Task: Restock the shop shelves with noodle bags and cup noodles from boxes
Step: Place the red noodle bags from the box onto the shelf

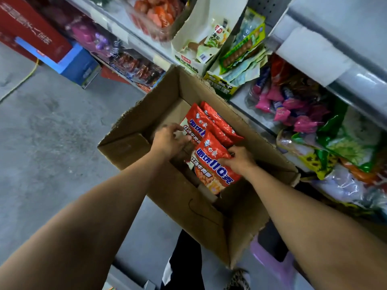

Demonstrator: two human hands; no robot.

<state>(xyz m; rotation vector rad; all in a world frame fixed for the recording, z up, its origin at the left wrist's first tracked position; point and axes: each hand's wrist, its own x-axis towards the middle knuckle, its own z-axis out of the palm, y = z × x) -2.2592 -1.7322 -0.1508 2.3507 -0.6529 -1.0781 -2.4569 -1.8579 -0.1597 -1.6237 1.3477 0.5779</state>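
Noodle bags point(211, 122) are partly hidden, top-shelf snacks point(155, 11) blurred.

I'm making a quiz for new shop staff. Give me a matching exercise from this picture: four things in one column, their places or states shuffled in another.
1. front noodle bag
2. cardboard box
3. blue box
4. pink packets

a. on the shelf at right
b. gripped by the right hand
c. on the floor at far left
d. open at the top

Pairs: 1-b; 2-d; 3-c; 4-a
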